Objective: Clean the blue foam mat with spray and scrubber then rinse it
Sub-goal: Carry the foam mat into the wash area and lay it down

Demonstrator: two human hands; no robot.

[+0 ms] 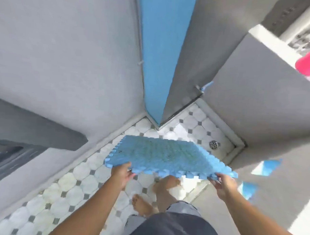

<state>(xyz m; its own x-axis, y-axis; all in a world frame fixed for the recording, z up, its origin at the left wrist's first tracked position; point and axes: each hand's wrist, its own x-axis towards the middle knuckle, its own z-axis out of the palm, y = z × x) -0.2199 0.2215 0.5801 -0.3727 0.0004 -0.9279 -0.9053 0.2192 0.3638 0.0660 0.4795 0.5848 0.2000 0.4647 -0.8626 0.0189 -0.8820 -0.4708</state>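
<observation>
Over a white octagon-tiled floor with a drain, between grey walls, the left hand and right hand each grip the blue foam mat by its near edge.

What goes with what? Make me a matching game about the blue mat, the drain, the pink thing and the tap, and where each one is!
Things:
1 foam mat
2 drain
3 pink container
4 tap

Places:
A up on the white ledge
B sticking out of the grey wall
C gripped by the left hand and right hand
D set in the tiled floor, near the corner

Pairs: 1-C, 2-D, 3-A, 4-B
</observation>
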